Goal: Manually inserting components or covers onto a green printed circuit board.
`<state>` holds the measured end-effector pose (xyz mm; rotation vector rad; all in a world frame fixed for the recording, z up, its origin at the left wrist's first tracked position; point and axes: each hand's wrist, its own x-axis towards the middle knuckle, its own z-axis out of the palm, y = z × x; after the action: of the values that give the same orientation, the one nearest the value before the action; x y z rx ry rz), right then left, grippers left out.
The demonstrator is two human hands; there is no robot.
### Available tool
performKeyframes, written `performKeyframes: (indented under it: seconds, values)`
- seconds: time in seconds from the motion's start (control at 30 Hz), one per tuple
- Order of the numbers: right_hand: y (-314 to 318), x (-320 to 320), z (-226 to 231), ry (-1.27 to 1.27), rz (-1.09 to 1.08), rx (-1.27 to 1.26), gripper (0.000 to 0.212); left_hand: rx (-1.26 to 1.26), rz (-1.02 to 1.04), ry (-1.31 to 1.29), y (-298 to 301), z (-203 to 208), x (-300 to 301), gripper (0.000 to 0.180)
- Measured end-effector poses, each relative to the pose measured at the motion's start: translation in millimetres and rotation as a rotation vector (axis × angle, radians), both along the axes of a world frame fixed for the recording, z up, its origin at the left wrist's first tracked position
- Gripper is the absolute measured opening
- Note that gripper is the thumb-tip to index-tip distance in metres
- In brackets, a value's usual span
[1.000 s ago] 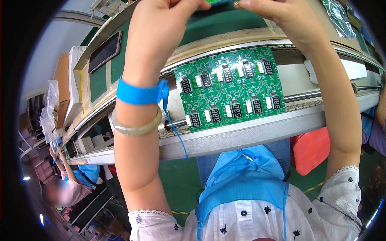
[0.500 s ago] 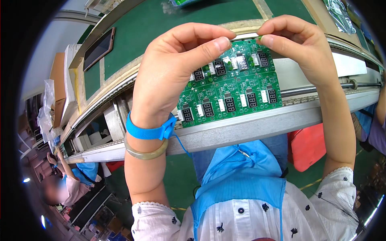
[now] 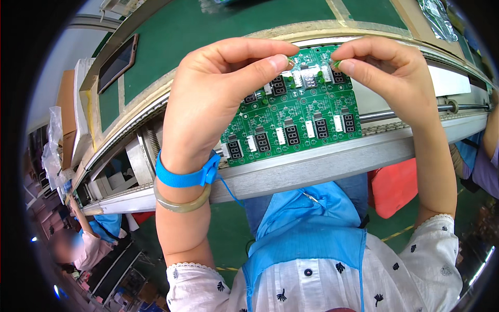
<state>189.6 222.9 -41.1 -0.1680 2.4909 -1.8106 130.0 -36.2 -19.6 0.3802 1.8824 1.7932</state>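
A green circuit board panel (image 3: 306, 106) lies on the rail in front of me, with rows of black digit displays (image 3: 292, 135) and white connectors (image 3: 281, 136). Over its far left part, my left hand (image 3: 210, 86) pinches thumb and index finger round a small component with green on it, mostly hidden by the fingertips. At the far right corner my right hand (image 3: 397, 78) pinches a small green component (image 3: 337, 64). Between the hands, similar small green parts (image 3: 320, 78) stand on the board. A blue wrist strap (image 3: 182, 174) circles my left wrist.
A metal rail (image 3: 291, 164) runs along the near side, with a steel rod (image 3: 410, 113) to the right. The green work surface (image 3: 208, 26) lies beyond, holding a phone (image 3: 118, 62) at left. A co-worker (image 3: 93, 223) sits far left; another person's arm (image 3: 489, 130) shows at right.
Both hands have come slightly down over the board, and the left fingertips have shifted a little left. The whole view has drifted slightly. Both pinches stay closed.
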Motion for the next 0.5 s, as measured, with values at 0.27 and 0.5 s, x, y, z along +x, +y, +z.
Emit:
performKeyframes:
  seconds: [0.27, 0.5]
  values:
    - [-5.8, 4.0, 3.7, 0.376, 0.128, 0.451, 0.011, 0.009, -0.002, -0.004, -3.4, -1.8, -2.3, 0.019]
    - [-15.0, 8.7, -0.5, 0.538, 0.154, 0.675, 0.016, -0.015, -0.037, 0.032, -7.1, -2.8, -2.8, 0.019]
